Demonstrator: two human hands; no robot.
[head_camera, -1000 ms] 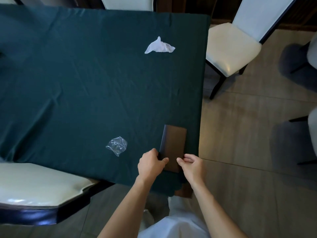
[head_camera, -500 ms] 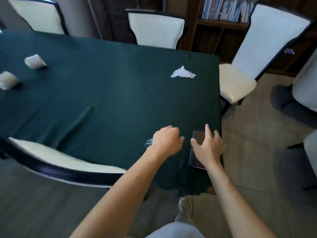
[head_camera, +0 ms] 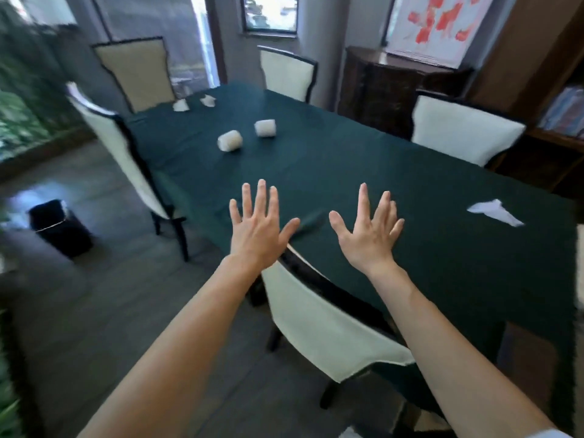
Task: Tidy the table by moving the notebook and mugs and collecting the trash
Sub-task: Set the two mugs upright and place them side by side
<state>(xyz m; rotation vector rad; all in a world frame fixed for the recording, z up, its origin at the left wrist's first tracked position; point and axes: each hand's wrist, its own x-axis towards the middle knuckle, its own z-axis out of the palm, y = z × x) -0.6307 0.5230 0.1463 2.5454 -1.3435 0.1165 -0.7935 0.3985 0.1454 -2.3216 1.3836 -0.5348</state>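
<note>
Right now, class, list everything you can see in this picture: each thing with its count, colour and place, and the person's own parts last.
Table: one, dark green cloth, centre.
Mugs: two, pale, lying on the table's middle; the second just beyond.
Crumpled papers: three, white; two at the far end, one near the right edge.
Chairs: five, cream with dark frames, around the table.
Bin: one, black, on the floor at left.
Cabinet: one, dark wood, far wall.
Bookshelf: one, right.
Left hand: open, empty.
Right hand: open, empty.
</note>
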